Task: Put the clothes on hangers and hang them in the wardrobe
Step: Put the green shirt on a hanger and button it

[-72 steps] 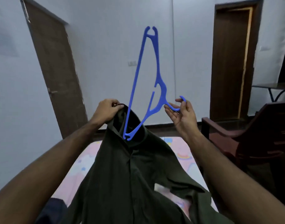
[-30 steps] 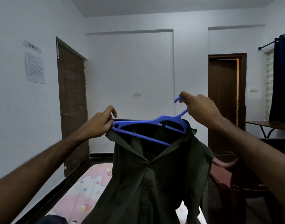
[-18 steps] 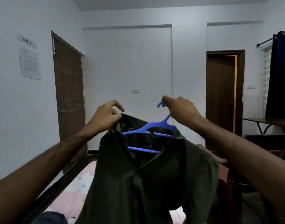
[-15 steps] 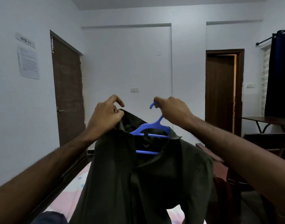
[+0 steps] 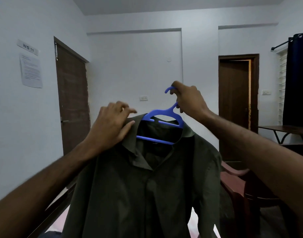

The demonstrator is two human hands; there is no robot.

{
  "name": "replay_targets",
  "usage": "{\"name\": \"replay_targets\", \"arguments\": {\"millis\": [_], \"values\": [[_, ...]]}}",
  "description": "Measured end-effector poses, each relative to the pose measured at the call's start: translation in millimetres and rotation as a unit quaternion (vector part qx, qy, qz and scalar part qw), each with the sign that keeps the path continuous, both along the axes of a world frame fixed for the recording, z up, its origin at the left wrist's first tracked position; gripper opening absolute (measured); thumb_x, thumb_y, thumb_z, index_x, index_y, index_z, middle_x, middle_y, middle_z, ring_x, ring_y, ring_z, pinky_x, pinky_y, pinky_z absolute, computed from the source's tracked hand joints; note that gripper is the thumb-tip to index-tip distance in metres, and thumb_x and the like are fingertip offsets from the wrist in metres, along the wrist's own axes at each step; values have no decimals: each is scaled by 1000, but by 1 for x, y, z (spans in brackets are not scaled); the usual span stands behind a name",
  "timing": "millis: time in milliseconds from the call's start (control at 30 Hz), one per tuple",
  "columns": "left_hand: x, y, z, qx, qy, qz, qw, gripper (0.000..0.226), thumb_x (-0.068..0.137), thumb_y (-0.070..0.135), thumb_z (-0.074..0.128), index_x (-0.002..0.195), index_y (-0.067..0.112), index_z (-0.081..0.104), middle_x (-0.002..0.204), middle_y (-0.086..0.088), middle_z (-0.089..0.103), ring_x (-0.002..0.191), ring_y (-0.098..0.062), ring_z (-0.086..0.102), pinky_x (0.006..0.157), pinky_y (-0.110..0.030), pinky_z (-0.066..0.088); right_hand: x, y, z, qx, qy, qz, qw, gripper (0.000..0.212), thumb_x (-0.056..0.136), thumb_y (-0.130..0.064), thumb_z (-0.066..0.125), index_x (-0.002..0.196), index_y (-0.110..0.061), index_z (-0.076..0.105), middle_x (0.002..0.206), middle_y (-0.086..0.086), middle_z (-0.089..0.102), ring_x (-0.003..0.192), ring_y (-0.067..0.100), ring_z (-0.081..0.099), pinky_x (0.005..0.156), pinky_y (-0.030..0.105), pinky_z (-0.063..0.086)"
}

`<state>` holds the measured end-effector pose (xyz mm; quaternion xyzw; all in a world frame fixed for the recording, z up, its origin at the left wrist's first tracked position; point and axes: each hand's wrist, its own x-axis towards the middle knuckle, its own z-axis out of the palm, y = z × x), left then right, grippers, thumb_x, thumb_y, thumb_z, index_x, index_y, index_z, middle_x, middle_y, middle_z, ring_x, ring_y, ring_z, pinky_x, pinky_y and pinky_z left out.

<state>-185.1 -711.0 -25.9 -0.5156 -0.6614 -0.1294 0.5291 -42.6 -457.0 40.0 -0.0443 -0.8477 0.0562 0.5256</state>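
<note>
A dark olive shirt (image 5: 147,186) hangs in front of me on a blue plastic hanger (image 5: 162,115), whose arms sit inside the collar. My right hand (image 5: 188,100) grips the hanger's hook and neck and holds it up. My left hand (image 5: 111,126) lies on the shirt's left shoulder and collar, thumb and fingers pinching the cloth there. The hanger's left end is hidden under the fabric. No wardrobe is in view.
A closed brown door (image 5: 73,100) stands in the left wall and another door (image 5: 236,103) at the back right. A wooden chair (image 5: 238,182) is at the right, a dark table (image 5: 284,129) behind it. A pink bed sheet (image 5: 203,231) shows below the shirt.
The hanger went from upright above the collar to lying inside the shirt. Since half a second ago my right hand has raised the hook and my left hand has slid onto the left shoulder.
</note>
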Motion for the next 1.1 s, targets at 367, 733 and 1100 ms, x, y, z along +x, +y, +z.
{"name": "replay_targets", "arguments": {"millis": [367,733,1100], "values": [[-26,16,49,76,-61,102,990,35,102,50,43,93,18,55,87,-8,69,79,-36,66,60,-34,32,-6,-6,39,-186,-97,171,962,44,103,-49,50,133,-17,47,111,5,69,93,15,69,87,34,53],[-34,-35,138,188,5,121,975,38,103,52,37,86,20,50,80,-8,68,70,-39,66,55,-37,44,17,40,66,-67,-57,166,982,24,106,-32,52,104,-24,74,100,-10,75,98,6,67,90,31,49],[14,-82,227,191,14,170,967,33,103,49,41,101,21,57,93,-15,71,86,-40,66,65,-37,37,85,-10,161,-14,-20,156,988,54,95,-72,43,124,-34,70,126,-11,67,115,8,62,99,32,47]]}}
